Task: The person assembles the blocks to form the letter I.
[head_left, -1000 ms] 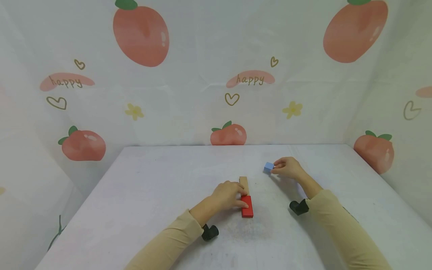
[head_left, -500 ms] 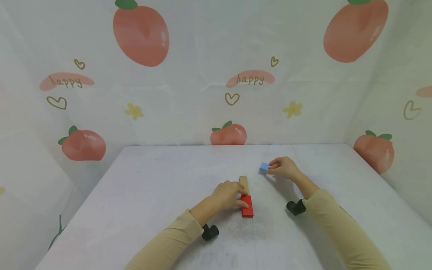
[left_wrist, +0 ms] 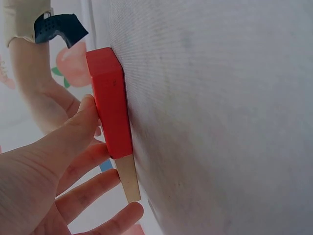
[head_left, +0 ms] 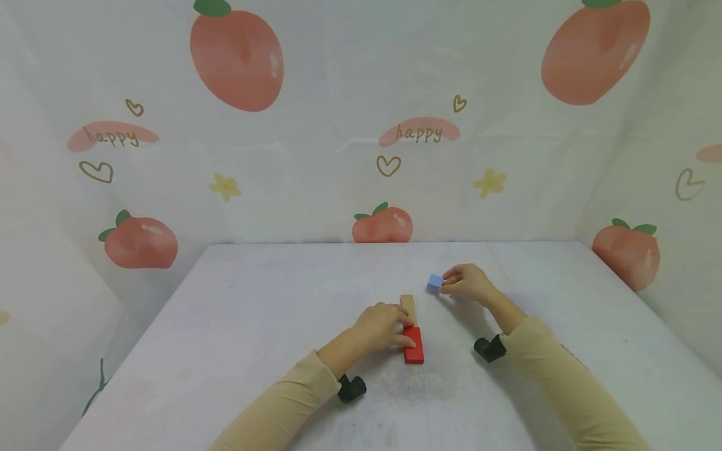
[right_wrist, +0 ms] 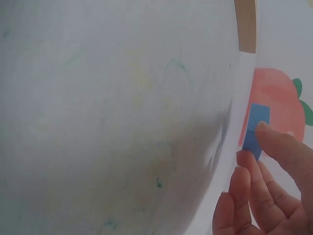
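Note:
My left hand (head_left: 376,327) rests over a red rectangular block (head_left: 413,352) and a bare wooden block (head_left: 407,305), which lie end to end on the table. In the left wrist view its thumb touches the red block (left_wrist: 111,103), while other fingertips reach along the joint and the wooden block (left_wrist: 128,178). Farther back and to the right, my right hand (head_left: 468,283) pinches a small light-blue block (head_left: 435,283) between thumb and fingers. In the right wrist view the blue block (right_wrist: 257,129) appears raised off the table, apart from the wooden block (right_wrist: 246,27).
The white table (head_left: 271,326) stretches around both hands, ending at a straight back edge. Behind it hangs a pale cloth (head_left: 316,125) printed with peaches. A black wrist-worn device (head_left: 352,389) sits at the left cuff and another black device (head_left: 489,349) at the right.
My right hand has carried the blue block leftward and slightly nearer, toward the far end of the wooden block. The left hand and the two blocks under it stay put.

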`<action>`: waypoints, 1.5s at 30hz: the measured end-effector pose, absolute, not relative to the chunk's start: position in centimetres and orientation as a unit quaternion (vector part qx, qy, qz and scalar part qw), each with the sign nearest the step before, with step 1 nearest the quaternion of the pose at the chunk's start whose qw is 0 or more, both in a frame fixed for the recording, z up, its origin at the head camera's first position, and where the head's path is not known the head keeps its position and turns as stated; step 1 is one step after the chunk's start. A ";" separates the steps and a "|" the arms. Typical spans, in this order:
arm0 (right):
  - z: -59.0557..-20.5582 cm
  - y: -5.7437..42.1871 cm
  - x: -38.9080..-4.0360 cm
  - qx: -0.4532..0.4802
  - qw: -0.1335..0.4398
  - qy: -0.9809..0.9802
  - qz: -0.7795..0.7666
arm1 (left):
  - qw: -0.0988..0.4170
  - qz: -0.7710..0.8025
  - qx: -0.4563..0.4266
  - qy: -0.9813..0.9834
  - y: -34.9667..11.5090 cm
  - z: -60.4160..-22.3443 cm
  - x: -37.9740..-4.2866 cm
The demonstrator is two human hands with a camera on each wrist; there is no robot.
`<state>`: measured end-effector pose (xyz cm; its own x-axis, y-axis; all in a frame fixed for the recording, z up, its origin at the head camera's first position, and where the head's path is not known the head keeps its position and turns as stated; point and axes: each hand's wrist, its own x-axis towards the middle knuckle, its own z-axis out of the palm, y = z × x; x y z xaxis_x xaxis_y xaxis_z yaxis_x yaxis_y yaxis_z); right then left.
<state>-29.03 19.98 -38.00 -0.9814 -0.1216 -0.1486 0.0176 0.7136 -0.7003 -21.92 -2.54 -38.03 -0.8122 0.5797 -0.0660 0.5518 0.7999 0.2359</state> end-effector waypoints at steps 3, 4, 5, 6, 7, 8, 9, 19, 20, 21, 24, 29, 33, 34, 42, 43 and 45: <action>-38.0 19.7 -29.0 -0.032 0.094 0.922 -0.375 | 0.067 0.101 0.300 0.946 -2.5 -38.0 -21.9; -38.1 19.7 -29.1 -0.032 0.094 0.921 -0.376 | 0.067 0.101 0.300 0.946 -2.5 -38.0 -21.9; -38.1 19.6 -29.1 -0.031 0.094 0.921 -0.376 | 0.067 0.100 0.300 0.946 -2.5 -38.0 -21.9; -38.1 19.5 -29.1 -0.032 0.094 0.921 -0.376 | 0.067 0.100 0.300 0.946 -2.5 -38.0 -21.9; -38.2 19.5 -29.1 -0.031 0.095 0.921 -0.376 | 0.067 0.100 0.300 0.946 -2.5 -38.0 -21.9; -38.2 19.4 -29.1 -0.032 0.096 0.921 -0.376 | 0.068 0.101 0.299 0.946 -2.5 -38.0 -21.9; -38.2 19.3 -29.1 -0.031 0.096 0.921 -0.377 | 0.069 0.102 0.298 0.947 -2.5 -38.0 -21.9; -38.1 18.7 -28.9 -0.040 0.093 0.922 -0.373 | 0.067 0.100 0.296 0.948 -2.5 -38.0 -21.9; -38.1 18.7 -29.0 -0.041 0.093 0.922 -0.374 | 0.067 0.100 0.296 0.948 -2.5 -38.0 -21.9; -38.1 18.6 -28.9 -0.045 0.092 0.922 -0.373 | 0.066 0.100 0.297 0.947 -2.5 -38.0 -21.9; -38.2 18.5 -29.1 -0.047 0.093 0.923 -0.371 | 0.065 0.100 0.298 0.947 -2.5 -38.0 -21.9; -38.3 18.3 -29.3 -0.048 0.095 0.924 -0.367 | 0.060 0.100 0.300 0.947 -2.5 -38.0 -21.8; -38.4 18.1 -29.4 -0.048 0.094 0.924 -0.367 | 0.057 0.101 0.302 0.946 -2.5 -38.0 -21.8; -38.4 18.0 -29.4 -0.048 0.094 0.924 -0.367 | 0.056 0.101 0.302 0.946 -2.5 -38.0 -21.8; -38.5 18.0 -29.2 -0.083 0.072 0.918 -0.382 | 0.050 0.100 0.304 0.946 -2.6 -38.0 -21.8; -38.6 18.0 -29.3 -0.085 0.071 0.917 -0.382 | 0.050 0.100 0.304 0.946 -2.6 -38.0 -21.8; -38.7 17.9 -29.3 -0.087 0.070 0.917 -0.383 | 0.051 0.101 0.304 0.946 -2.6 -38.0 -21.8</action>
